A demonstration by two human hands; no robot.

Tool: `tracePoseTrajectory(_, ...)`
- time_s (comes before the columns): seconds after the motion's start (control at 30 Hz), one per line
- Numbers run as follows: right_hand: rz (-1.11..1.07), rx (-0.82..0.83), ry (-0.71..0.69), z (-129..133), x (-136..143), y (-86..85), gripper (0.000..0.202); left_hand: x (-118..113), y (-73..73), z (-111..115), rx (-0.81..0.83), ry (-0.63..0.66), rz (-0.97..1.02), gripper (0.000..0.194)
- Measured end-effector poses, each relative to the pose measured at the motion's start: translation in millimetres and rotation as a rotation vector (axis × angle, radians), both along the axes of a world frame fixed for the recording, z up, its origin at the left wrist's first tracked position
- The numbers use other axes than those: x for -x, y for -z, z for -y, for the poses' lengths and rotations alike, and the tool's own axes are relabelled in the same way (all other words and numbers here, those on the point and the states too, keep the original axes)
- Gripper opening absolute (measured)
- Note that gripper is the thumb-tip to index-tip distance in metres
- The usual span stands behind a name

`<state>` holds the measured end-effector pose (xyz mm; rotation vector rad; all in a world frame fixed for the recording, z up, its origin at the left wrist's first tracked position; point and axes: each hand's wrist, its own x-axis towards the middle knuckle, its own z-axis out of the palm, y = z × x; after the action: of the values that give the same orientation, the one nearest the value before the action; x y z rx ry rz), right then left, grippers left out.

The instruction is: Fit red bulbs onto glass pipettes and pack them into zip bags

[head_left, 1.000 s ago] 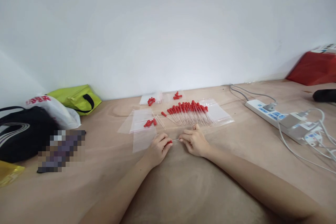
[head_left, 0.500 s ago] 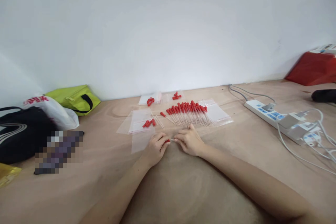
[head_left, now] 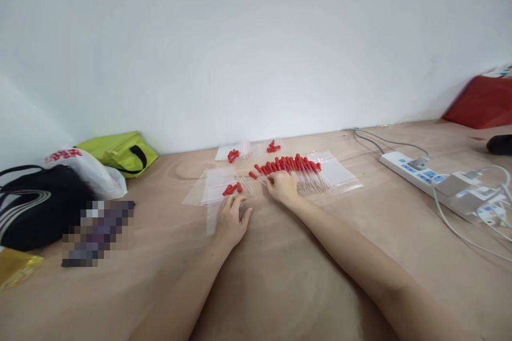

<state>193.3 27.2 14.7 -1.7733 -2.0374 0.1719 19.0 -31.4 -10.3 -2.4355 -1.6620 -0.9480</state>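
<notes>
Left-hand fingers [head_left: 229,204] are spread; what the right hand [head_left: 282,186] holds cannot be told; red-topped droppers [head_left: 298,164] are aligned, seemingly for order.

The left forearm [head_left: 196,279] and the right forearm [head_left: 344,242] are bare and gently tapering.

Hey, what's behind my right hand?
Behind your right hand is a row of red-topped droppers and, farther back, loose red tops. The hand covers some dropper stems; anything beneath its palm can't be seen.
</notes>
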Motion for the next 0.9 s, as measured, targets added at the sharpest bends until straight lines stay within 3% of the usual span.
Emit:
tracePoseTrajectory(0.17, 0.079, 0.066, 0.090, -2.8, 19.5, -2.0, 0.030, -0.3, -0.3, 0.5, 0.014, -0.001, -0.011, 0.020)
tracePoseTrajectory(0.53, 0.130, 0.098, 0.111, -2.4, 23.9, 1.5, 0.036, -1.8, 0.4, 0.2, -0.005, 0.002, -0.019, 0.015)
tracePoseTrajectory(0.77, 0.130, -0.059, 0.038, -1.7, 27.1, -4.5, 0.034, 4.1, -2.8, -4.3, -0.047, -0.092, -0.021, 0.005)
tracePoseTrajectory(0.9, 0.077, 0.004, -0.010, 1.7, 43.0, -4.8, 0.027, 14.7, -2.8, -15.8, -0.107, -0.127, 0.005, 0.011)
